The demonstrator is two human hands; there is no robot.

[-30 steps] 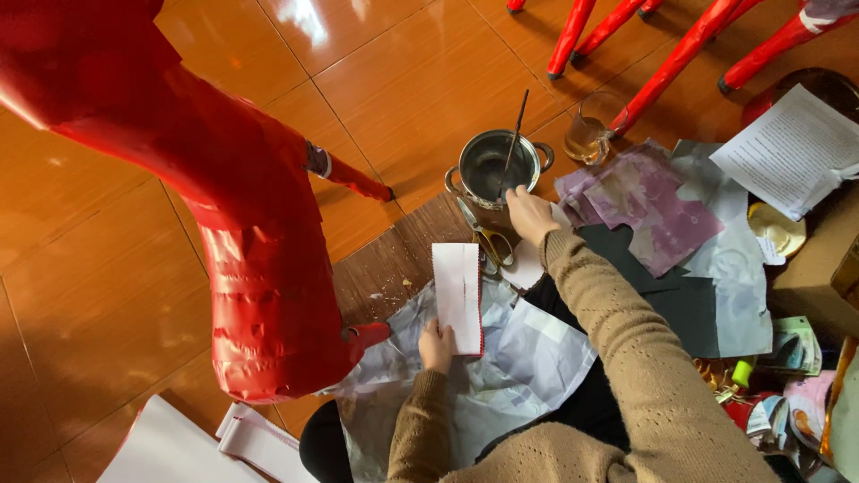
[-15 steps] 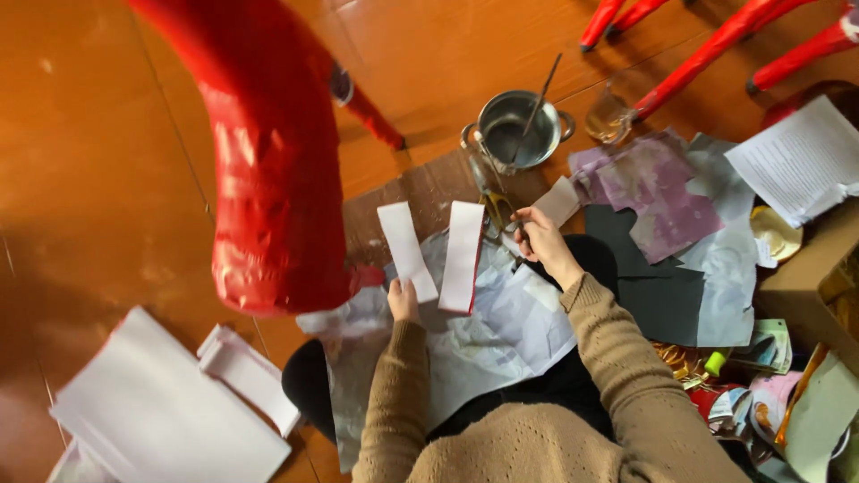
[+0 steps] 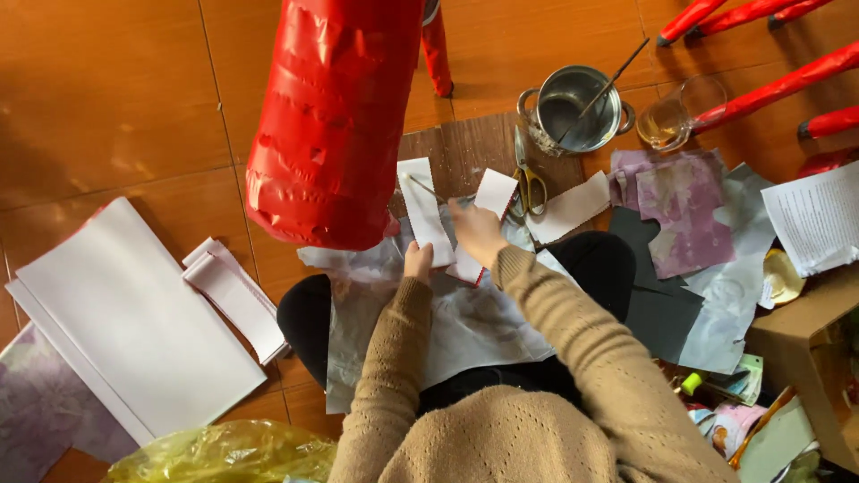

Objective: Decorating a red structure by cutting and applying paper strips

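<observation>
My left hand (image 3: 418,262) pinches the lower end of a white paper strip (image 3: 425,210) held over the crumpled grey sheet (image 3: 474,326) on my lap. My right hand (image 3: 477,231) grips a thin brush (image 3: 424,187) whose tip rests on that strip. A second white strip (image 3: 495,192) with a red edge lies under my right hand. A big glossy red wrapped form (image 3: 335,116) hangs just left of the strips, almost touching them.
Scissors (image 3: 530,177), a steel pot (image 3: 577,112) with a stick in it and a glass (image 3: 671,121) sit ahead. Purple and grey papers (image 3: 671,201) lie right, with a printed sheet (image 3: 819,215) and cardboard box (image 3: 805,358). White sheets (image 3: 125,313) and a yellow bag (image 3: 224,452) lie left.
My right hand drew back from the scissors and pot to the strips, now with the brush. A second strip has appeared beside the first. The view swung left.
</observation>
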